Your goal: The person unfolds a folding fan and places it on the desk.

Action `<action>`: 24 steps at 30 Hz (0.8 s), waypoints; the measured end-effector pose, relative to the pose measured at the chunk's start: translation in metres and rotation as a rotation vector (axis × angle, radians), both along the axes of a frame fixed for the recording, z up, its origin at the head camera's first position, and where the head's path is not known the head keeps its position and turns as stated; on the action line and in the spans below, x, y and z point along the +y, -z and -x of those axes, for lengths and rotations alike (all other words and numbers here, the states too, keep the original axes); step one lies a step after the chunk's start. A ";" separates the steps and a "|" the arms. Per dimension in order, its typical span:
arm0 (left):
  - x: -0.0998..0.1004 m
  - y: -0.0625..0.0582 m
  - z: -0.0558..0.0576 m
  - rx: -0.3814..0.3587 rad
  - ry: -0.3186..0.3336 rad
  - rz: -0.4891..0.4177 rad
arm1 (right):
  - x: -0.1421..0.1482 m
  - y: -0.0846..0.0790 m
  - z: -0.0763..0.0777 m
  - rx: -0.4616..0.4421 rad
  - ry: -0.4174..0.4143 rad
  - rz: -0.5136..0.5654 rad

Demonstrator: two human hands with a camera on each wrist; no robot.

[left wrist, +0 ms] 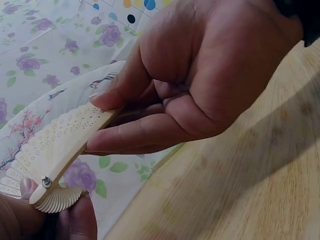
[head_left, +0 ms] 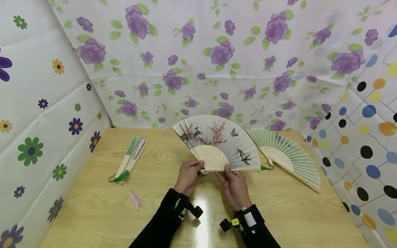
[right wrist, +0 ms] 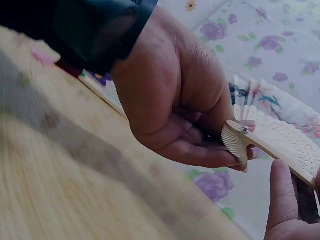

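A white folding fan (head_left: 214, 134) printed with pink blossoms, birds and a butterfly is spread wide above the table in both hands. The left hand (head_left: 187, 176) pinches it at the pivot end, where the stick ends bunch near a metal rivet (left wrist: 46, 181). Along the lower guard stick, the right hand (head_left: 234, 187) grips with the thumb on top and fingers beneath. Viewed from the right wrist, the left hand (right wrist: 175, 100) curls around the pivot end. In the left wrist view, the right hand (left wrist: 195, 75) pinches the guard stick.
To the right lies a spread pale green fan (head_left: 288, 158) with a green tassel (head_left: 266, 167). Two folded fans (head_left: 133, 153) lie side by side at the left, a green tassel (head_left: 121, 177) across their ends. A pink tassel (head_left: 135, 199) lies nearer. Patterned sheets enclose the wooden table (head_left: 93, 206).
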State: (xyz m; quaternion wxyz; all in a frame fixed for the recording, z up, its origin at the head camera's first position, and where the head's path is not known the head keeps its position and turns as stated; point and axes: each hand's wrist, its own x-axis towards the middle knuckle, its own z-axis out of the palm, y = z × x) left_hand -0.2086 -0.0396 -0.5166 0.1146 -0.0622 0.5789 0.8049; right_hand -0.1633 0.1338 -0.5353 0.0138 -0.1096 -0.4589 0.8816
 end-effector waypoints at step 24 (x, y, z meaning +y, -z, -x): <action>0.001 -0.002 -0.001 -0.055 -0.036 -0.059 | -0.002 0.000 -0.004 0.010 0.013 0.045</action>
